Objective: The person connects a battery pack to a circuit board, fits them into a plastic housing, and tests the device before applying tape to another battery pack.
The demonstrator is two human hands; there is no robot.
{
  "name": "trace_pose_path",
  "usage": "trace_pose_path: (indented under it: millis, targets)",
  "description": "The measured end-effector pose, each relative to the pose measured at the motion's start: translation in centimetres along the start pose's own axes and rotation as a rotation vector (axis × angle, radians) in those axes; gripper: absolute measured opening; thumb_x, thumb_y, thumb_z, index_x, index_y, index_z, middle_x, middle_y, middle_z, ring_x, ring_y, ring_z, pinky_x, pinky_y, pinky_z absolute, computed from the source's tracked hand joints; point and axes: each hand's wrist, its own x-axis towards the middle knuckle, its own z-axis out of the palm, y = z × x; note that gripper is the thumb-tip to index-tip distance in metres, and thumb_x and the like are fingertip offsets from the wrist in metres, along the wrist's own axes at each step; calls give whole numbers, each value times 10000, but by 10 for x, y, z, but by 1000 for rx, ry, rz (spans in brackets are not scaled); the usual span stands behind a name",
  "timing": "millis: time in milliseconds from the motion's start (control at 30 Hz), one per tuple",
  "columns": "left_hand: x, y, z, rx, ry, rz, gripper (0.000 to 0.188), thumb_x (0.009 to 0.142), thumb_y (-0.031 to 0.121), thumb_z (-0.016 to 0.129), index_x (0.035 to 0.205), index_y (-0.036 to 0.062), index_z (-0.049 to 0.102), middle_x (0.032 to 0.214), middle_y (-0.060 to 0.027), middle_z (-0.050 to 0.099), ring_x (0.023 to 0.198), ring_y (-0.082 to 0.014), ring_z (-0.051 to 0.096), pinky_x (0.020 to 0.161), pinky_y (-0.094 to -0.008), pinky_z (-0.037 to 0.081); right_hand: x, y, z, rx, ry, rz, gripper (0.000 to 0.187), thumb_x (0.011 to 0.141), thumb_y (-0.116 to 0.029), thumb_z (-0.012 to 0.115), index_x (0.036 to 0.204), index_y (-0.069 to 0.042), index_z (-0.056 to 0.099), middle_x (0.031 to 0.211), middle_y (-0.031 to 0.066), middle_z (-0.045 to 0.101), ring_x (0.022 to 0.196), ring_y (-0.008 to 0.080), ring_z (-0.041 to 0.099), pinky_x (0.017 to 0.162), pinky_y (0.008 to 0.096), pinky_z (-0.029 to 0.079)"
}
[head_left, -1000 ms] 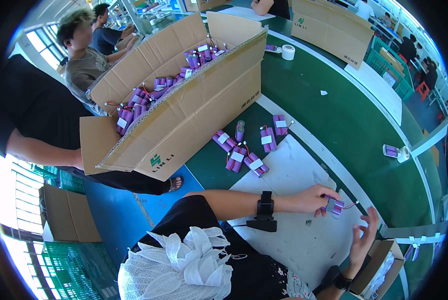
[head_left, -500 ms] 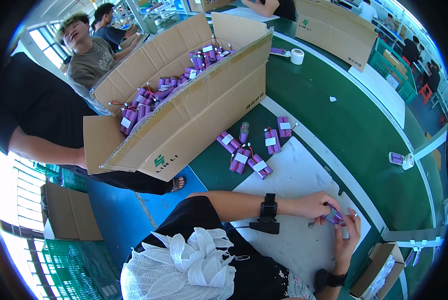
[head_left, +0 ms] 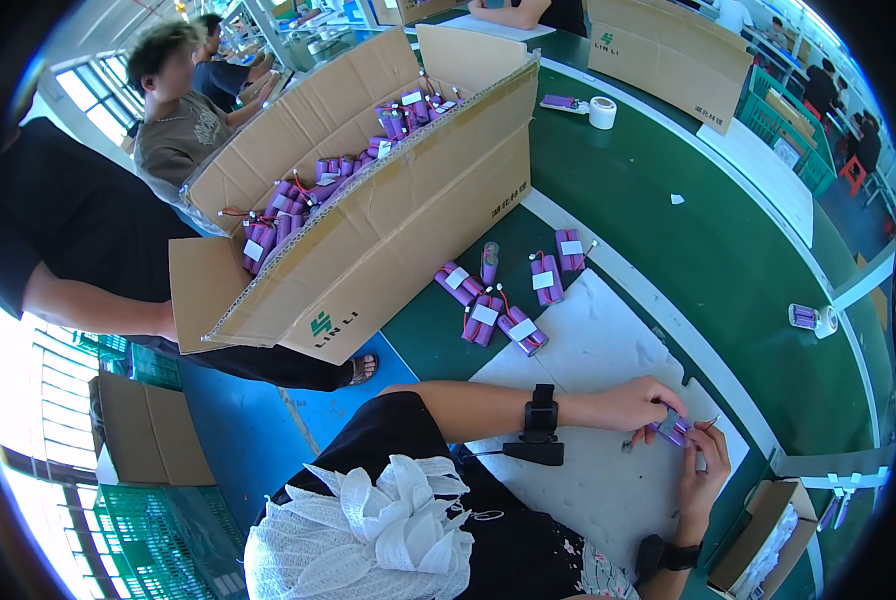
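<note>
Over a pale, stained work mat (head_left: 588, 490), my left hand (head_left: 633, 407) grips a purple battery pack (head_left: 670, 428) with a grey patch on it. My right hand (head_left: 703, 470) is closed at the pack's far end, pinching what looks like its thin lead; a small pale tip sticks out by the fingers. Several purple battery packs (head_left: 518, 328) with white labels and short red wires lie beyond the mat, and a single cell (head_left: 490, 262) stands among them. A large open carton (head_left: 418, 220) at the far left holds many more packs (head_left: 288, 210).
A white tape roll (head_left: 602, 112) stands on the green table (head_left: 648, 160); another roll (head_left: 826, 320) sits at right beside a pack. A small carton (head_left: 768, 540) is at lower right. A person's arm (head_left: 98, 305) reaches the big carton. Green crates (head_left: 168, 530) stand lower left.
My right hand's fingers have closed in from a looser spread to a pinch at the pack's end. My left hand keeps the pack, which has tilted slightly.
</note>
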Motion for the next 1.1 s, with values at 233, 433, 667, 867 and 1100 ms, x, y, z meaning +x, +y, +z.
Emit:
trace_pose_path:
  millis: [233, 433, 667, 867, 1100]
  targets:
    - [-1, 2, 1, 15, -10, -10, 355, 830, 1, 406, 1123, -73, 593, 837, -136, 629, 590, -161, 621, 476, -273, 500, 2, -5, 0, -76, 47, 6, 159, 769, 83, 651, 910, 10, 654, 1059, 165, 598, 923, 289, 616, 800, 349, 496]
    - [-1, 0, 0, -7, -15, -39, 365, 827, -2, 410, 1136, -75, 591, 870, -148, 633, 613, -166, 632, 491, -278, 515, -5, 2, 0, -112, 45, 64, 206, 712, 83, 707, 895, -8, 677, 1139, 153, 565, 905, 281, 590, 762, 341, 489]
    - [-1, 1, 2, -34, -18, -31, 363, 835, 3, 409, 1139, -80, 590, 881, -148, 636, 624, -167, 636, 499, -278, 523, -2, 1, 2, -197, 143, -70, 215, 682, 77, 728, 869, -14, 676, 1090, 134, 572, 911, 282, 570, 763, 352, 474]
    - [0, -2, 1, -46, -19, -39, 356, 840, 6, 410, 1133, -89, 588, 880, -145, 636, 624, -168, 636, 498, -279, 523, 2, -2, -4, -230, 62, -193, 165, 717, 82, 694, 847, 6, 627, 934, 122, 585, 867, 261, 569, 751, 352, 469]
    - [1, -1, 0, -49, -27, -41, 360, 837, 3, 409, 1134, -91, 589, 867, -148, 635, 619, -161, 633, 500, -278, 525, 4, -6, -1, -73, 22, -48, 147, 729, 87, 657, 823, 21, 566, 832, 135, 569, 794, 292, 561, 737, 344, 452]
